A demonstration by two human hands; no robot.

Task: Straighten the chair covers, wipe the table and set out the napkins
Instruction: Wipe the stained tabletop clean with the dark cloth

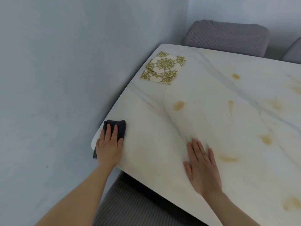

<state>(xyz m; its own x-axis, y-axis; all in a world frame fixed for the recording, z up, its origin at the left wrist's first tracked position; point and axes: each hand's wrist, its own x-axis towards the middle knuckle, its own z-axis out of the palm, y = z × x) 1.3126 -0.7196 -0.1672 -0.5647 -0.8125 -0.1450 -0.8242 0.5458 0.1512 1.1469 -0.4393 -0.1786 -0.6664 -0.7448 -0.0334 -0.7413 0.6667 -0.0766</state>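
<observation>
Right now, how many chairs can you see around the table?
3. The far chair stands behind the table, the right chair is cut off by the frame edge beside it, and the near chair sits under the table's near edge. More may lie out of view.

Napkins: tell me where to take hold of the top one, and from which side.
Probably pinch the top napkin's near corner, coming from the near side with the free right hand. The napkins lie flat and fanned, with the lower ones stepping out nearward, so that corner is separated.
</observation>
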